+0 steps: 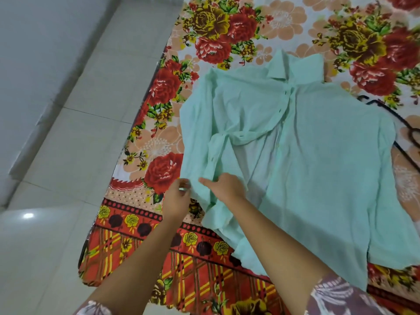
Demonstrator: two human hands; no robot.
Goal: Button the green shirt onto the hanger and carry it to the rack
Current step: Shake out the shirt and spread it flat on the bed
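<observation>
The green shirt (306,144) lies spread front-up on the flowered bedsheet (227,30), collar at the far end, hem at the near edge, upper buttons done and the lower front open. Both hands sit at its near left side. The left hand (178,194) pinches the shirt's outer edge. Just beside it, the right hand (225,186) curls over a fold of the front. A black hanger (375,101) shows at the far right, beside the shirt. Pale floor tiles (68,133) lie to the left.

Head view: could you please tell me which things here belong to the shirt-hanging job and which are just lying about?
Belongs to the job: green shirt; black hanger; left hand and right hand, both gripping the shirt's edge.
Just lying about: floral bedsheet under the shirt; tiled floor.
</observation>
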